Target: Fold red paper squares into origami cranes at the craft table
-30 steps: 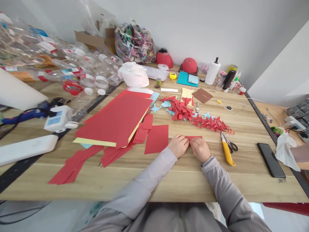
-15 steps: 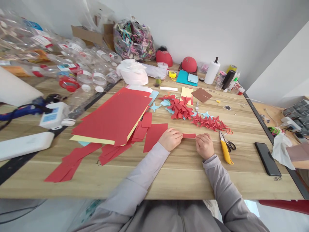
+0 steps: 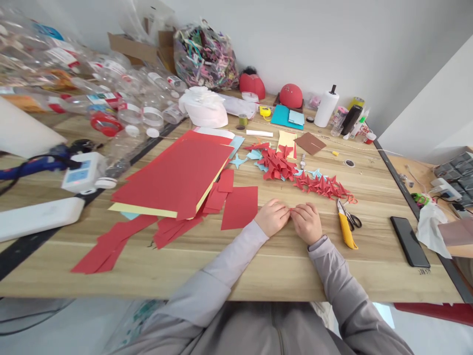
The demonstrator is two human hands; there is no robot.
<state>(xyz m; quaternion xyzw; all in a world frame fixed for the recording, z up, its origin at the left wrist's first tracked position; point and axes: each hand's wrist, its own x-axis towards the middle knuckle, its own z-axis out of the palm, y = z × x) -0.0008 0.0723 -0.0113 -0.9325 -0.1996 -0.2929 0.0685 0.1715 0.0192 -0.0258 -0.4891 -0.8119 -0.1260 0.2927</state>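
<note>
My left hand point(image 3: 273, 217) and my right hand point(image 3: 306, 223) meet over the tabletop, fingers pinched on a red paper strip point(image 3: 290, 210). Only a sliver of the strip shows between the fingertips; the hands hide the rest. Left of my left hand lies a red paper sheet point(image 3: 240, 208). Beyond the hands sit a pile of folded red paper pieces point(image 3: 278, 164) and a row of red folded stars point(image 3: 321, 186). To the right of my right hand are a yellow-handled cutter point(image 3: 346, 230) and black-handled scissors point(image 3: 355, 222).
Large red sheets point(image 3: 177, 177) are stacked on the left, with red paper strips point(image 3: 111, 246) in front. Plastic bottles point(image 3: 129, 116) crowd the far left. A black phone point(image 3: 409, 241) lies at the right. A white bottle point(image 3: 326, 109) stands at the back.
My hands have come together, the left moving right and the right slightly left. The strip that stretched between them is now almost wholly covered by the fingers.
</note>
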